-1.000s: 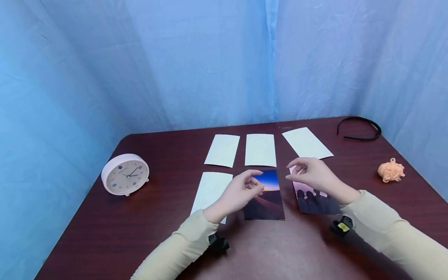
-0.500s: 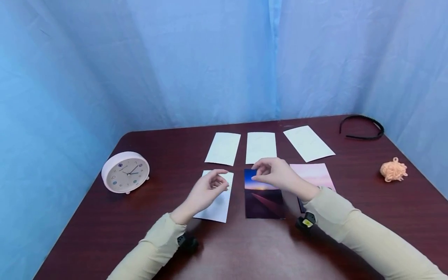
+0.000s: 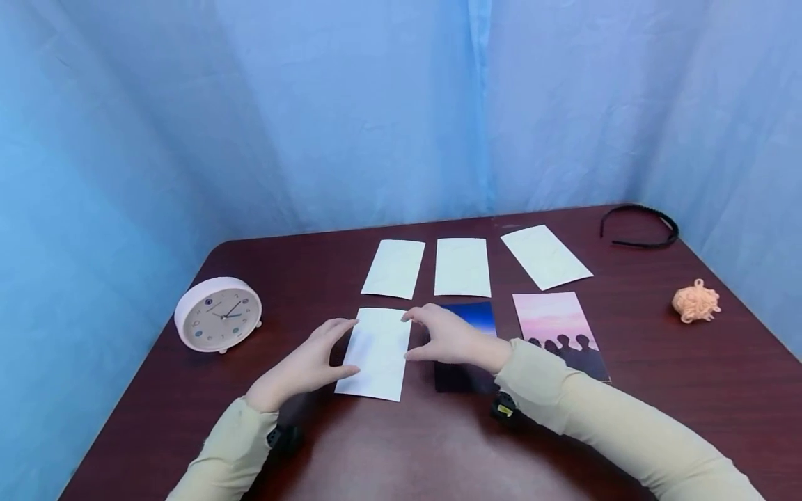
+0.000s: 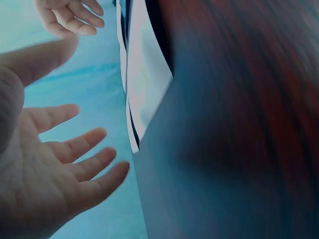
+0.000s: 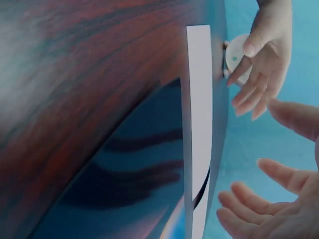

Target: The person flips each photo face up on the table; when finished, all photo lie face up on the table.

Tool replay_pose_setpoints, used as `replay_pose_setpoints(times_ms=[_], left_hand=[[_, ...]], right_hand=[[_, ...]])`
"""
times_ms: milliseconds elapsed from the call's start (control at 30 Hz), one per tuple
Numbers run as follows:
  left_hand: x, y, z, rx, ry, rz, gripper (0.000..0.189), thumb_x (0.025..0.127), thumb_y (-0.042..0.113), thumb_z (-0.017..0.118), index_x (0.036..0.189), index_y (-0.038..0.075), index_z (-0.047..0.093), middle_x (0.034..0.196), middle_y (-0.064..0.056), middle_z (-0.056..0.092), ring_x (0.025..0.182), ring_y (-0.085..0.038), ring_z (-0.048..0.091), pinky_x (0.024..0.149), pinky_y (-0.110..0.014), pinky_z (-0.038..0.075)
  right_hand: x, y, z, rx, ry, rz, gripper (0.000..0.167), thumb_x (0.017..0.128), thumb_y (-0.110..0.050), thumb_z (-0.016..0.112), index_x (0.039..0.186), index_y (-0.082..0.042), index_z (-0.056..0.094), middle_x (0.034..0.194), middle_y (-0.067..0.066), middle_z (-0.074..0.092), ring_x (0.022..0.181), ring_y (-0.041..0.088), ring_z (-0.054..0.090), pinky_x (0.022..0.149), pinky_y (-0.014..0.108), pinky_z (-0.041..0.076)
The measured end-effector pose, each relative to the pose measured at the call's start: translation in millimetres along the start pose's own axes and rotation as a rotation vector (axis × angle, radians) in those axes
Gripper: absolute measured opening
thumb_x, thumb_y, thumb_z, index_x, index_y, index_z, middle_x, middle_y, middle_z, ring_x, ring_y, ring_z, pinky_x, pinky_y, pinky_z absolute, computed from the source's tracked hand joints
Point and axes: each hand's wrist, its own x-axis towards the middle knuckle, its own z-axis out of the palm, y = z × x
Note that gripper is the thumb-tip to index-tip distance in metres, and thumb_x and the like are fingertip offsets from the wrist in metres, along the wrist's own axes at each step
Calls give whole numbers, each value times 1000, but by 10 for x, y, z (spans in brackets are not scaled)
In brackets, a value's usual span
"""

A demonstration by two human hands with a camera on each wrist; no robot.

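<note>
A blank white card lies at the near left of two rows of cards. My left hand is spread at its left edge, fingers relaxed and holding nothing. On the other side, my right hand has thumb and fingers apart right at the card's right edge. Beneath the right hand, partly hidden, lies a picture card with a blue and dark scene. Further right is a pink-sky picture card with dark silhouettes. The left wrist view shows the loose fingers of the left hand above the table.
Three more white cards, a left one, a middle one and a tilted right one, form the back row. A round white clock stands at left. A black headband and a peach yarn ball lie at right.
Both hands have moved left, from above the two picture cards to either side of the near-left white card. The pink-sky card is now uncovered; the cards lie where they were.
</note>
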Motion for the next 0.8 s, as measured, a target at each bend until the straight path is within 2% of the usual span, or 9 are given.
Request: replay_pose_setpoints(times_ms=[167, 300, 400, 533, 800], left_hand=[[-47, -80, 24, 28, -142, -42, 99, 72, 27, 83, 148, -1, 25, 152, -28, 17, 140, -46, 15, 109, -58, 27], [-65, -105, 45, 38, -223, -76, 111, 66, 29, 86, 149, -2, 19, 153, -30, 8, 141, -48, 5, 111, -61, 16], [-70, -93, 40, 60, -243, -88, 114, 64, 29, 88, 149, -2, 18, 154, -30, 9, 141, -49, 5, 111, -62, 14], [-65, -76, 41, 99, -248, -73, 114, 64, 29, 88, 148, -6, 19, 154, -29, 11, 141, -50, 6, 112, -62, 12], [-57, -102, 111, 92, -222, -67, 112, 64, 32, 87, 147, -6, 22, 155, -25, 14, 141, -50, 7, 109, -66, 11]], right_hand=[[49, -110, 123, -72, -98, 9, 70, 77, -32, 77, 133, -2, 49, 128, 16, 53, 117, 27, 50, 97, 40, 45], [67, -175, 185, -107, -157, 4, 76, 77, -34, 78, 137, -2, 45, 135, 18, 49, 125, 31, 45, 103, 42, 42], [86, -214, 232, -137, -189, -4, 77, 77, -35, 78, 139, -4, 44, 138, 18, 47, 130, 33, 41, 106, 44, 39], [98, -254, 281, -159, -218, -1, 75, 76, -35, 78, 138, -6, 46, 137, 18, 48, 129, 31, 43, 106, 43, 39], [102, -309, 309, -239, -250, -33, 69, 75, -32, 79, 134, -9, 51, 129, 10, 57, 114, 22, 55, 99, 37, 45]])
